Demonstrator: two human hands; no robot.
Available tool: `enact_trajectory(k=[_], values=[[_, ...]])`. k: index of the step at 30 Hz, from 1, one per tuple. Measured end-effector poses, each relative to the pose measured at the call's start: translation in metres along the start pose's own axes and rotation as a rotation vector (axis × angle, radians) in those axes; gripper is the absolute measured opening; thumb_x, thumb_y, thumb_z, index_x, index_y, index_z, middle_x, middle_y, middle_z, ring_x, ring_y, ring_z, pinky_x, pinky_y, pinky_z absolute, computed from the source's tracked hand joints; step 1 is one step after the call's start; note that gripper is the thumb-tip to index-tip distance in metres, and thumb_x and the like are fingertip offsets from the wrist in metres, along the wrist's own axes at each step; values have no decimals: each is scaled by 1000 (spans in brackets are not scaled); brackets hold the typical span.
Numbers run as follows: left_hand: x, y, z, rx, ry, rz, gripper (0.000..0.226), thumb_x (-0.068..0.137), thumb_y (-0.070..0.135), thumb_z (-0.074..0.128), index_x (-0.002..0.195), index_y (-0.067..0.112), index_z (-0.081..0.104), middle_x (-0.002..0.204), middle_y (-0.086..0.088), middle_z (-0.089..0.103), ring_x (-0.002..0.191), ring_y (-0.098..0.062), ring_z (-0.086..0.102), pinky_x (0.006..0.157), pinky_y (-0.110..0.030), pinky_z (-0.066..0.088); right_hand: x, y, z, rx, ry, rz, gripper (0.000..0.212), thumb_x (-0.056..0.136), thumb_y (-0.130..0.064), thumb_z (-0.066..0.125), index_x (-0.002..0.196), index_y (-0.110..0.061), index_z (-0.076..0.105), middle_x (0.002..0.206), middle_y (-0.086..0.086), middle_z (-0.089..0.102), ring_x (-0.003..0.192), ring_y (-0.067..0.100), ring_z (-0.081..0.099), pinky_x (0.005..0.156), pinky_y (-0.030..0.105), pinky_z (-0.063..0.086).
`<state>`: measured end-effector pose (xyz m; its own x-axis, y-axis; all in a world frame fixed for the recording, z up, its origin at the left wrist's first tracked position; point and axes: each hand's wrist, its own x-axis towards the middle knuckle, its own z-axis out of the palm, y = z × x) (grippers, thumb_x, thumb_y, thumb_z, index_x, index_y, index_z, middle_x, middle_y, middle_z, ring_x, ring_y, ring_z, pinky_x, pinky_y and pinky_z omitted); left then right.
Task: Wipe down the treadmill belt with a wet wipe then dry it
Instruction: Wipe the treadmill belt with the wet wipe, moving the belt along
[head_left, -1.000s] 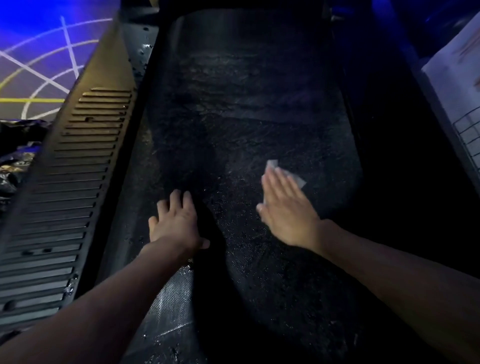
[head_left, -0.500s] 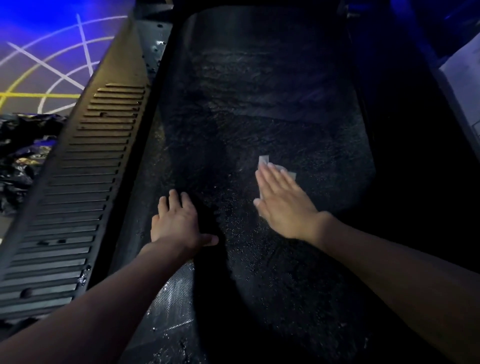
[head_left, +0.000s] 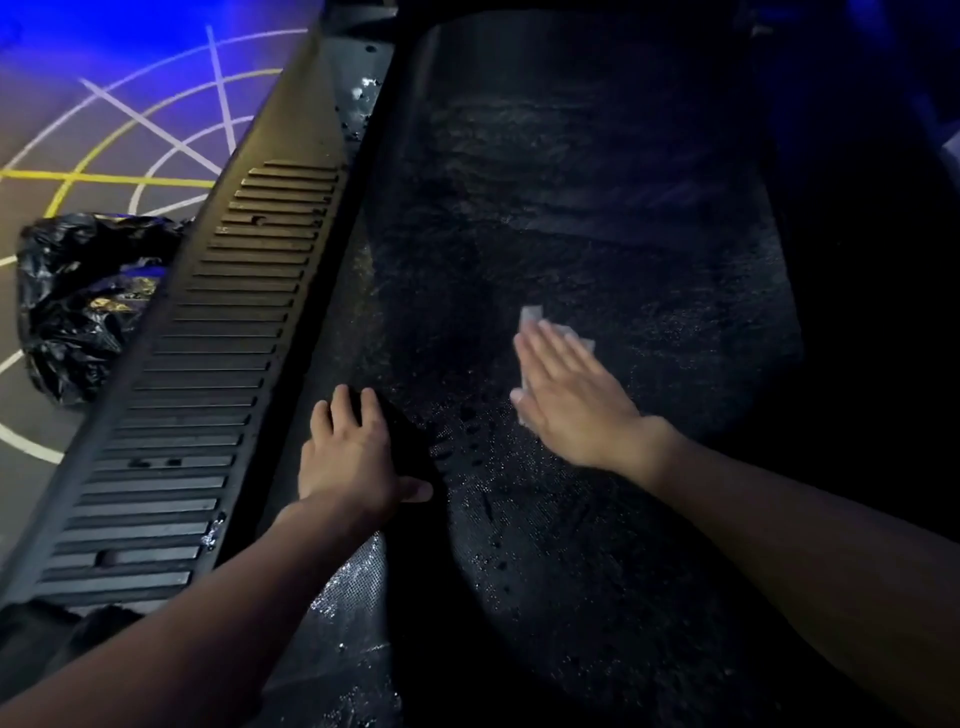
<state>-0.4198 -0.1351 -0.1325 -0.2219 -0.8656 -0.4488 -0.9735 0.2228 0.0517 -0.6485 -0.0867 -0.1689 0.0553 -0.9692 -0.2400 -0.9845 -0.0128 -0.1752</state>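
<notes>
The treadmill belt (head_left: 571, 234) fills most of what I see, a dark textured strip running away from me, dim at the far end and along its right side. Its near part glistens with small drops and wet patches, most of all between my two arms.

Along the belt's left edge runs the black side rail (head_left: 208, 389), ribbed with raised bars across it. A few wet specks sit near its inner edge. Beyond the rail lies the floor (head_left: 104, 130), grey and washed in blue light, marked with curved white lines and yellow lines. A crumpled black plastic bag (head_left: 78, 301) sits on that floor just beside the rail.

Both my forearms reach in from the bottom. My left hand (head_left: 348, 457) rests palm down on the belt near its left edge, fingers loosely laid out, thumb pointing right, holding nothing. My right hand (head_left: 566, 400) lies further up the belt, near its middle, and well apart from the left. It is flat, its fingers straight and close together, and it presses down rather than grips.

Under that right hand is the wet wipe (head_left: 532, 314), pale and folded, pinned flat against the belt. Only its far corners show past my fingertips, and a sliver shows by my thumb.
</notes>
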Motion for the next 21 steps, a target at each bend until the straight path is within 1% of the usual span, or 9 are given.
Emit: enact_trajectory(k=[1,5,9,12,13,16,17,20,21], values=[[0,-1,0,-10,-13,5,132,59,56,85,153,11,3,161,-14,-3,148,-36,1,117,-46,21,1,-4,2,-2,8,28,66,105,-45,6,154,-5,-13,162,16,-22,149,26,-23,122,41,-13],[3,-8,-1,-22,-65,37,137,60,56,84,154,12,-5,162,-12,-10,149,-35,-5,120,-44,15,-6,-17,7,-67,-37,-271,64,107,-45,8,155,-8,-12,162,9,-21,148,21,-25,121,38,-17],[4,-17,0,-24,-92,75,134,66,44,86,154,11,-10,161,-11,-17,149,-32,-11,122,-41,10,9,-11,0,-13,16,-15,66,105,-45,4,156,-4,-11,163,15,-19,149,25,-23,123,41,-13],[-2,-20,6,-67,-16,55,133,64,44,86,154,7,-4,161,-13,-13,149,-29,-9,122,-37,9,3,-25,9,-75,-22,-270,66,106,-46,6,156,-6,-10,162,12,-20,150,25,-23,122,40,-14],[-5,-21,7,-65,13,36,131,64,47,85,154,7,-2,161,-14,-11,149,-29,-7,122,-37,10,7,-21,7,-75,-27,-284,66,107,-46,7,157,-7,-10,163,11,-20,150,22,-23,122,38,-15],[-12,-24,9,-39,59,4,127,66,59,79,154,11,1,161,-14,-3,149,-31,1,120,-39,15,24,-14,-2,-5,17,2,66,105,-45,4,157,-6,-9,162,14,-21,149,23,-24,122,39,-14],[-12,-26,9,-55,56,4,127,66,60,78,154,10,2,161,-14,-2,149,-30,2,120,-38,15,26,-21,0,9,21,-4,67,105,-45,5,157,-5,-9,162,14,-22,149,25,-23,123,41,-13],[-11,-30,10,-97,29,31,129,66,63,77,154,8,1,162,-14,-5,150,-28,-2,122,-35,9,17,-36,9,-50,-11,-320,67,105,-46,8,157,-7,-7,163,12,-18,151,24,-19,124,42,-9],[-11,-32,10,-105,18,43,129,67,64,75,154,8,-1,162,-14,-8,150,-28,-5,122,-35,7,22,-30,6,-67,-3,-343,67,105,-46,7,157,-7,-6,164,12,-17,152,24,-17,124,41,-8]])
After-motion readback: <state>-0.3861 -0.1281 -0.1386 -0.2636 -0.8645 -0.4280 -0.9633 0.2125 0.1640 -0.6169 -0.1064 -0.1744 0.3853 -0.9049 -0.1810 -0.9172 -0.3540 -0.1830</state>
